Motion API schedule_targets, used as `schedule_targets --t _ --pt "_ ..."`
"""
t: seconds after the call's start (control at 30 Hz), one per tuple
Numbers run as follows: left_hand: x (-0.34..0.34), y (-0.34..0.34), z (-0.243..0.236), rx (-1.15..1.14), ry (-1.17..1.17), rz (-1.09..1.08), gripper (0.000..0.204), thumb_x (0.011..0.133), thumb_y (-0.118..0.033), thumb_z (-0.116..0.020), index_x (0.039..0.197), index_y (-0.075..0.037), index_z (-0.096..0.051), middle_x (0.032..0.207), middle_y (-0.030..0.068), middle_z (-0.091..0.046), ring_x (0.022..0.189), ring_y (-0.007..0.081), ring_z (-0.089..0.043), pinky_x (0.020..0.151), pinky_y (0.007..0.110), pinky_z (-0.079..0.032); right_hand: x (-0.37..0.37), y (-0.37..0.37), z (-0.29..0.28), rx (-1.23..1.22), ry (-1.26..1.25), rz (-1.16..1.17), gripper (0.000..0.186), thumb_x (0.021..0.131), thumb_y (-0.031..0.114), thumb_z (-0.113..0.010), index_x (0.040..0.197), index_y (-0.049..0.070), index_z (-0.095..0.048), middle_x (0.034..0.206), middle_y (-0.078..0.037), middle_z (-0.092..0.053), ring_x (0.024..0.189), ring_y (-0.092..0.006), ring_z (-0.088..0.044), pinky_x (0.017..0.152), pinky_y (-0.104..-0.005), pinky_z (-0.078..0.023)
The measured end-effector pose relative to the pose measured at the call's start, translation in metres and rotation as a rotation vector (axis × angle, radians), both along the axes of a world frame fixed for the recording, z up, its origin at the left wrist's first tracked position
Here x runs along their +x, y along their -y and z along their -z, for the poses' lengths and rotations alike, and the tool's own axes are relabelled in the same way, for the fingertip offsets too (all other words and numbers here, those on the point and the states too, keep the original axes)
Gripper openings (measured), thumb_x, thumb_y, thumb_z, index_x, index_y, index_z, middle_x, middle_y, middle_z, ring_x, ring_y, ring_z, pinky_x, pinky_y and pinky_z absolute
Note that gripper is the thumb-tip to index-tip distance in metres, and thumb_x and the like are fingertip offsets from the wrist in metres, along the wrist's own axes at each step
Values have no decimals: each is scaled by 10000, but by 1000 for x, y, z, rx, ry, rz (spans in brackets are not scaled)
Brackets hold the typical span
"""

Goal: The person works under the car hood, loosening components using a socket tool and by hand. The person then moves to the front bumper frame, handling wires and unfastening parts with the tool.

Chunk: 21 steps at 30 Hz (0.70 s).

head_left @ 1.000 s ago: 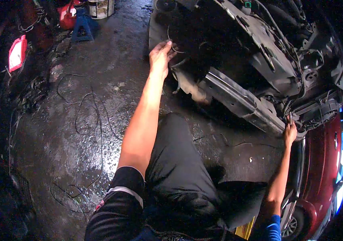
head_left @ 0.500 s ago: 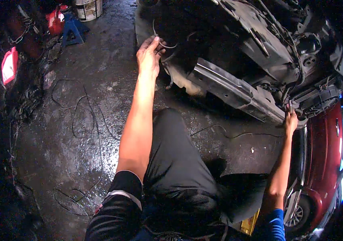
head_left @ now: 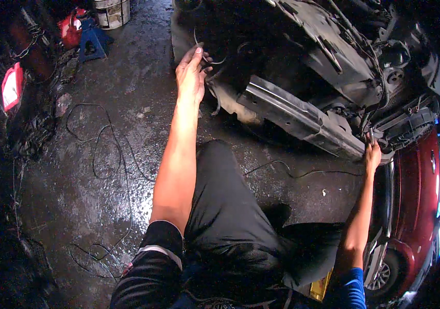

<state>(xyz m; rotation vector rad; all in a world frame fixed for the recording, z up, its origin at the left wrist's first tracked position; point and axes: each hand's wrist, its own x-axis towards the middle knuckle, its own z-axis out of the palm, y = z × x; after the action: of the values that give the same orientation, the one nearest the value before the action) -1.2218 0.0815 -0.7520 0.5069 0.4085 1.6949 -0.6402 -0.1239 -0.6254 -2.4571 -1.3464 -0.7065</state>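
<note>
Up at the vehicle's dark underside, my left hand point(head_left: 191, 74) pinches a thin, curved grey strip point(head_left: 216, 63) between thumb and fingers. Both ends of the strip stick out past the hand. Far to the right, my right hand point(head_left: 372, 154) is closed round a small, slender metal piece point(head_left: 371, 135) whose kind I cannot make out. That hand is beside the right end of a long dark metal beam point(head_left: 302, 114), which slants across the vehicle's exposed parts. A ribbed black hose point(head_left: 385, 95) runs just above it.
A thin black cable point(head_left: 119, 149) loops over the wet, dark floor point(head_left: 75, 190). At the upper left are a blue jack stand point(head_left: 92, 44), a white bucket point(head_left: 112, 13) and a red-edged container point(head_left: 12, 87). A red car point(head_left: 413, 195) stands at right.
</note>
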Motion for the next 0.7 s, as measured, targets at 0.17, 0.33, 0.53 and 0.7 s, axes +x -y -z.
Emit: schedule_targets --t 0.17,0.33,0.53,0.7 --pt "-4 8 -9 19 -9 -6 252 902 -234 -634 1094 -71 -627 855 3 -648 754 98 -607 597 237 -418 -16 -4 3 2 -48 1 409 899 493 -514 1145 191 -639 948 -197 -663 888 -394 -632 734 -453 -479" --pt "-6 11 -18 29 -39 39 268 897 -247 -634 1104 -79 -605 876 6 -640 781 120 -605 636 251 -388 -7 1 0 10 -31 3 408 908 490 -503 1176 210 -628 917 -197 -662 846 -383 -638 721 -441 -476" --pt "-9 8 -11 2 -4 -1 261 909 -224 -624 1109 -56 -618 844 1 -613 750 96 -583 630 244 -449 -4 0 -1 -29 -1 -8 331 900 385 -530 1158 197 -615 905 -194 -660 861 -391 -631 720 -449 -475" --pt "0 4 -10 -32 -21 -13 304 901 -240 -636 1135 -48 -609 896 26 -617 791 120 -584 667 273 -465 9 6 2 -65 -8 11 329 867 289 -584 1181 191 -598 943 -182 -664 853 -393 -631 733 -466 -479"
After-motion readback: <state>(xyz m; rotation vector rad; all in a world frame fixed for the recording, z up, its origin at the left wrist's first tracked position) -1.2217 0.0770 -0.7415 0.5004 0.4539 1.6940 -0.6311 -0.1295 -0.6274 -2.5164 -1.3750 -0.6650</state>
